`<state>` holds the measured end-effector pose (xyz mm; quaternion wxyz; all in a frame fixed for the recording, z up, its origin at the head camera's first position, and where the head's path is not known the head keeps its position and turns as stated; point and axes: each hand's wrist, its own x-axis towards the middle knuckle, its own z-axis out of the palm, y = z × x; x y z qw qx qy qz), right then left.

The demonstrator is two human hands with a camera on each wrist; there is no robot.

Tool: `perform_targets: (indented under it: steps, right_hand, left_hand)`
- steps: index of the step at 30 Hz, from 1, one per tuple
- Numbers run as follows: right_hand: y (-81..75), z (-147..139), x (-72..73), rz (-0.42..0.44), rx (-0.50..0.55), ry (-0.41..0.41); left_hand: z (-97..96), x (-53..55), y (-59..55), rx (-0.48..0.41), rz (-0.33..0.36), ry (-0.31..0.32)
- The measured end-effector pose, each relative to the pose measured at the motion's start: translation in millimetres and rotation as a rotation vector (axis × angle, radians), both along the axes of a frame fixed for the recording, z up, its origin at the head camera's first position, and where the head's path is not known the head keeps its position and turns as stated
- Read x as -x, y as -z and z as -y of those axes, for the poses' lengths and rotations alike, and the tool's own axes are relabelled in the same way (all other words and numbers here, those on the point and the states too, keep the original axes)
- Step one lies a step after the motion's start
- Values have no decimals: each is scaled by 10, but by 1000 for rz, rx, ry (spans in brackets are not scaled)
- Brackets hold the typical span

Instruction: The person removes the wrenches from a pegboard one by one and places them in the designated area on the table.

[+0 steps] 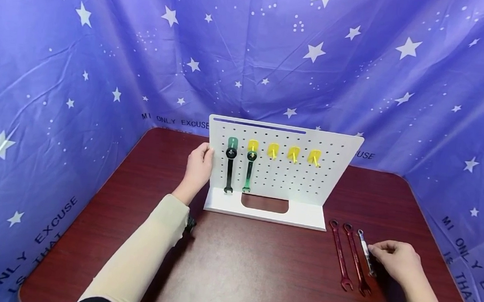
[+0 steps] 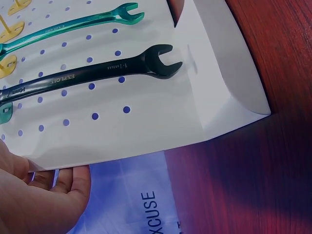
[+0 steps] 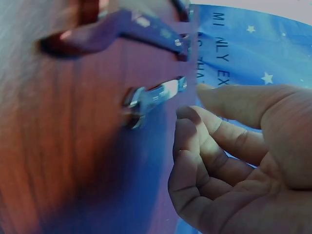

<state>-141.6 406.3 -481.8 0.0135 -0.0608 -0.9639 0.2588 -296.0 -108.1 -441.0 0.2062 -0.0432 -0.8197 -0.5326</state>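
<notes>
A white pegboard stand (image 1: 283,174) stands on the table, its left edge gripped by my left hand (image 1: 199,166), with thumb in front and fingers behind. From its hooks hang a black combination wrench (image 2: 87,73) at the far left and a green combination wrench (image 1: 249,173) beside it. My right hand (image 1: 398,263) is at the small silver wrench (image 1: 365,250) lying on the table. Its fingers are loosely bent, and in the right wrist view a gap shows between thumb and index finger, with nothing held. Left of the silver wrench lie two red wrenches (image 1: 341,255) (image 1: 357,259).
Three yellow hooks (image 1: 293,154) on the pegboard carry nothing. The dark red wooden table (image 1: 257,267) extends around the stand. Purple star-printed cloth (image 1: 250,51) surrounds the table at the back and sides.
</notes>
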Motion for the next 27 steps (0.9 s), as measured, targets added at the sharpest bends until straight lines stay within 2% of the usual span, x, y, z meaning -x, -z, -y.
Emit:
perform_targets:
  steps: [5,10,21,27]
  right_hand:
    - [-33,74,25,-86,10,6]
    - [-38,172,53,-174,24,-7]
    - [-20,384,105,-238,116,-41]
    - [-77,533,147,-258,197,-81]
  left_hand:
    - [-4,-11,-20,-3,-1,-9]
    - [-14,-3,-16,3,2,9]
    - [-11,-9,0,-1,11,-1]
    - [-17,-2,2,8,-7,-6]
